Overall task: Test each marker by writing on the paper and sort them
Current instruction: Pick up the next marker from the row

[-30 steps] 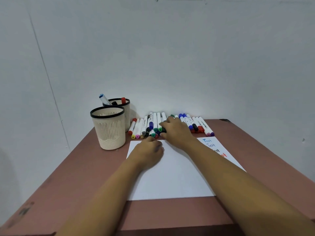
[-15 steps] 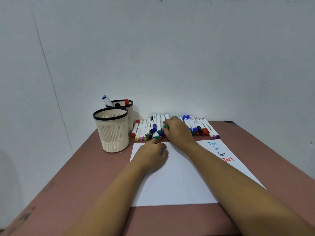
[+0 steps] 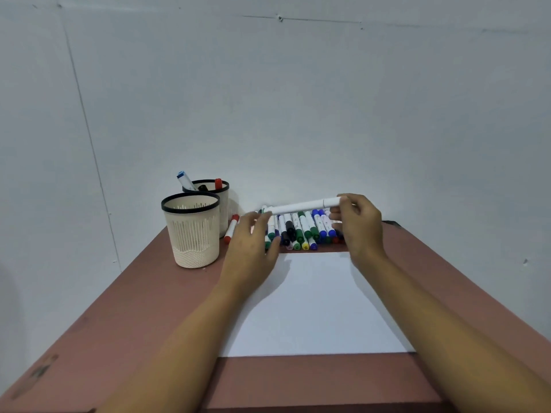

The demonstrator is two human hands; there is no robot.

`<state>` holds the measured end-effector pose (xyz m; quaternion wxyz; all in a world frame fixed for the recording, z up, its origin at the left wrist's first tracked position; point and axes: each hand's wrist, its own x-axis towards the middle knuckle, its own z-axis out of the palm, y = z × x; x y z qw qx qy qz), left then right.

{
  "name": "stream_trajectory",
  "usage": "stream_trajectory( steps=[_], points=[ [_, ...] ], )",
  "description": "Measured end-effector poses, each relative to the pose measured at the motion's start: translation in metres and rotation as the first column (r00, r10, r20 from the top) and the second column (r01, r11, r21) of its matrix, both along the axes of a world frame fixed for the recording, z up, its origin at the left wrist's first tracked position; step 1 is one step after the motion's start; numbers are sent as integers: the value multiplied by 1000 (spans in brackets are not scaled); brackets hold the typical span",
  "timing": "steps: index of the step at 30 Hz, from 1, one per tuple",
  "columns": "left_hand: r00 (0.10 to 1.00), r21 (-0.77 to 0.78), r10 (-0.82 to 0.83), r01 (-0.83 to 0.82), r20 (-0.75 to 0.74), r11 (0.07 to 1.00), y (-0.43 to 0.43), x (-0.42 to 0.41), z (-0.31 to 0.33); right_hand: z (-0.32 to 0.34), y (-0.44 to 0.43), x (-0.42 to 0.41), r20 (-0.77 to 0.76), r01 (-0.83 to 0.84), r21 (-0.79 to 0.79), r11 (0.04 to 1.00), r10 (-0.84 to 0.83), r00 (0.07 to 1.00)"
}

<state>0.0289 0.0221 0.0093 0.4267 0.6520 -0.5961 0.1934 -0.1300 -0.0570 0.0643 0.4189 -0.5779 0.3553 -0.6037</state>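
Note:
My right hand [image 3: 360, 228] pinches the right end of a white marker [image 3: 301, 207] and holds it level above the row of markers [image 3: 301, 231] lying at the back of the table. My left hand [image 3: 250, 251] is raised beside it, fingers stretched, with the fingertips at the marker's left end, where a bit of green shows. White paper [image 3: 316, 299] lies on the table under both forearms; its right side is hidden by my right arm.
Two cream mesh cups with black rims stand at the back left: the front cup [image 3: 192, 231], and behind it the back cup [image 3: 222, 192] holding a blue-capped, a black-capped and a red-capped marker. A red-capped marker [image 3: 231, 229] lies beside them. The reddish table [image 3: 149, 308] meets a white wall.
My right hand lifted a marker out of the row and turned it level. My left hand rose off the paper toward the marker's left end. The camera view shifted.

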Motion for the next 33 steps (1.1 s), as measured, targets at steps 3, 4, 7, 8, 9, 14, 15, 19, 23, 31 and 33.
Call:
stream_trajectory(
  steps=[3, 4, 7, 8, 9, 14, 15, 19, 23, 31, 33],
  points=[
    [996, -4, -14, 15, 86, 1000, 0, 1, 1, -8, 9, -13, 52, -41, 59, 997, 38, 998],
    [994, 37, -50, 47, 101, 998, 0, -1, 0, -12, 10, -15, 64, -45, 73, 996, 40, 997],
    [993, 202, -116, 114, 0, 973, 6, -11, 2, -23, 13, -14, 122, -51, 152, 987, 33, 992],
    [994, 242, -109, 112, -26, 964, 6, -12, 2, -25, 13, -13, 153, -65, 187, 980, 37, 988],
    [994, 269, -104, 107, -26, 957, 6, -13, 2, -25, 13, -13, 193, -93, 223, 970, 50, 980],
    [984, 301, -165, 178, -68, 937, 5, -18, 1, -26, 20, -7, 268, -360, 321, 876, 281, 921],
    [981, 294, -177, 191, -74, 937, 4, -17, 0, -30, 22, -5, 209, -401, 314, 861, 350, 913],
    [979, 258, -199, 205, -48, 944, 5, -18, 1, -39, 28, 0, 96, -513, 279, 812, 508, 856],
    [978, 256, -205, 209, -43, 944, 9, -22, 2, -42, 25, 0, 58, -508, 248, 825, 510, 858],
    [963, 276, -240, 265, -123, 924, 14, -25, 2, -43, 21, 0, 34, -559, 199, 805, 565, 825],
    [967, 246, -215, 243, -134, 938, 16, -25, 3, -43, 21, -2, 28, -570, 176, 803, 575, 818]
  ],
)
